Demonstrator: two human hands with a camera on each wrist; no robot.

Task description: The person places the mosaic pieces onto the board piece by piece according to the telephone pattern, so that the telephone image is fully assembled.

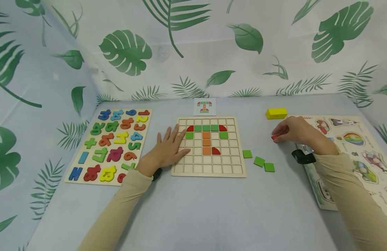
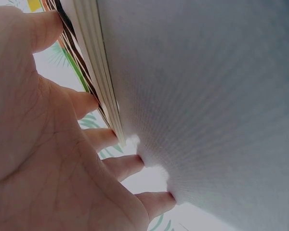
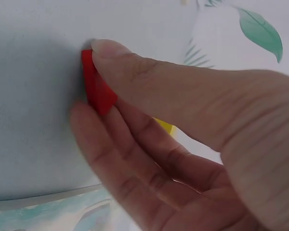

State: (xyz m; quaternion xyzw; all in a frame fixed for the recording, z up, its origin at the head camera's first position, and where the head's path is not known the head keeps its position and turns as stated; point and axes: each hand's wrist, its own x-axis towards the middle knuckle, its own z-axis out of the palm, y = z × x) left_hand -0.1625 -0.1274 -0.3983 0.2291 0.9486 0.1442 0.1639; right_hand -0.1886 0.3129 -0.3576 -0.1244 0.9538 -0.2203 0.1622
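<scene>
My right hand (image 1: 290, 131) pinches a small red tile (image 3: 97, 86) between thumb and fingers, close over the table beside the right-hand puzzle board. With fingers spread, my left hand (image 1: 168, 148) rests at the left edge of the wooden grid board (image 1: 209, 175), thumb and index finger over its border. Set in the grid are a top row of green tiles (image 1: 206, 128) with a red quarter-round piece (image 1: 222, 128) at each end, a column of orange tiles (image 1: 206, 142), and a red quarter-round piece (image 1: 216, 151) at the column's foot. Three loose green tiles (image 1: 259, 161) lie right of the grid.
A small card (image 1: 204, 106) with a T-shaped pattern lies behind the grid. On the left is a number puzzle board (image 1: 86, 139). A yellow block (image 1: 276, 113) sits at the back right, near a picture puzzle board (image 1: 340, 150) under my right forearm. Leaf-patterned cloth (image 1: 193, 45) hangs behind.
</scene>
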